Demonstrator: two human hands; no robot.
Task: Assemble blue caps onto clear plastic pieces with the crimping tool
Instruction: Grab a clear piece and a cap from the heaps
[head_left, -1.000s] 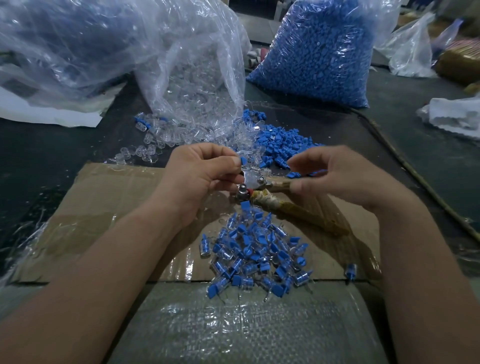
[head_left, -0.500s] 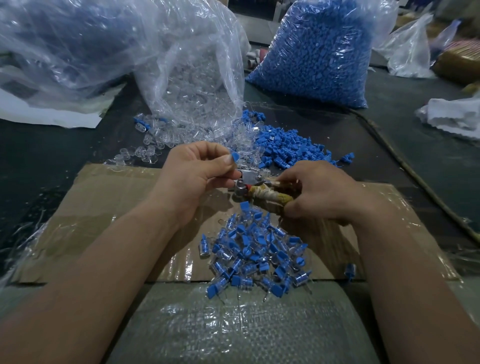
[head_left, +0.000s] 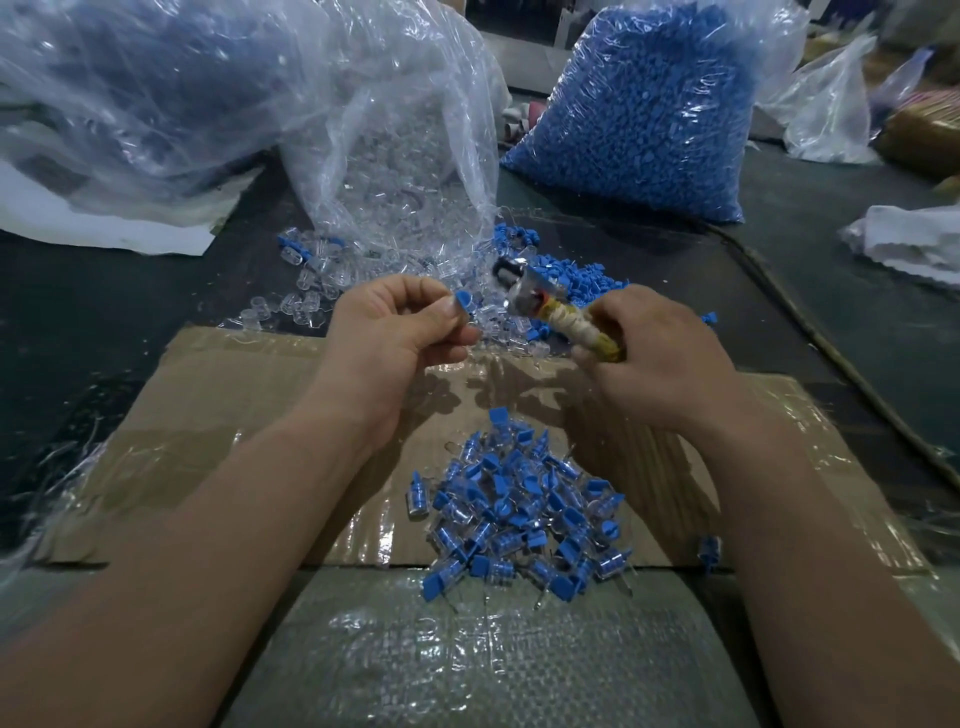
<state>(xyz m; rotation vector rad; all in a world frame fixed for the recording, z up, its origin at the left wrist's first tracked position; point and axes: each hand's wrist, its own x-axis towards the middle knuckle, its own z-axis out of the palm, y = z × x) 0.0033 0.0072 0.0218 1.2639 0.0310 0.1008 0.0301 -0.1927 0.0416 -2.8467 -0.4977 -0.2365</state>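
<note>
Blue cap (head_left: 463, 300) between left fingertips (head_left: 451, 312)

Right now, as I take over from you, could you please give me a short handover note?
Left hand pinches a clear plastic piece with a blue cap. Right hand grips the tape-wrapped crimping tool, apart from it.
Done: pile of capped pieces on the brown cardboard sheet.
To do: loose clear plastic pieces and loose blue caps beyond the hands. Whether the held piece is crimped, cannot tell.
</note>
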